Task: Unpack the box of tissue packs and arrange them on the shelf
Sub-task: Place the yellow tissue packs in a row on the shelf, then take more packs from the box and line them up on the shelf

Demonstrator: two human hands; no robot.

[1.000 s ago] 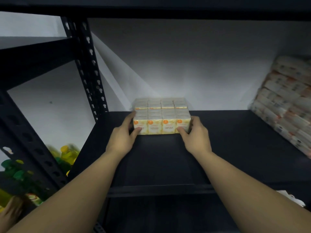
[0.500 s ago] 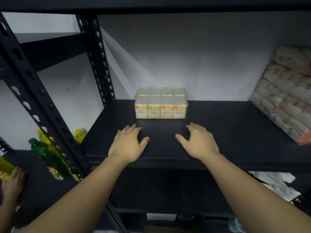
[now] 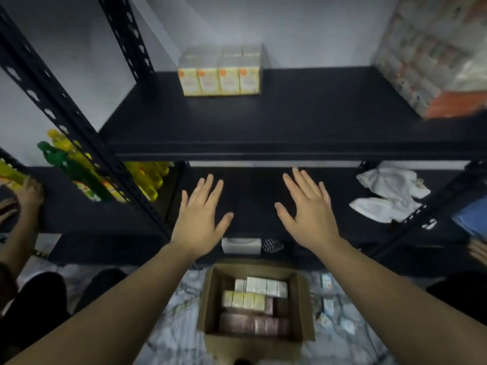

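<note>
A: Nearest to us, what sits on the floor?

B: An open cardboard box (image 3: 257,301) on a pale marbled floor, flaps spread. Inside lie more tissue packs (image 3: 243,300), yellow-fronted ones with paler and pinkish bundles around them, so I judge the unpacking is far from done.

A: And the hands?

B: Both are in the air above the box and in front of the lower shelf. The left hand (image 3: 201,219) and right hand (image 3: 308,216) are well apart, fingers straight and spread, palms down, holding nothing. Spaced about as wide as a bundle, they look set to reach down for the next one (that is my reading, not something shown).

A: Further in?

B: The lower shelf (image 3: 247,206) is dark; white crumpled cloth (image 3: 390,196) lies at its right. On the rack to the left stand yellow and green bottles (image 3: 79,169), with another person's hand (image 3: 29,192) on one.

A: And farthest?

B: On the upper shelf (image 3: 263,122), a wrapped bundle of yellow tissue packs (image 3: 220,72) stands pushed back against the wall, left of centre, fronts facing out. That probably leaves the front and right side free for more rows. At the far right corner leans a large, blurred stack of wrapped goods (image 3: 432,54); I cannot tell what it holds.
</note>
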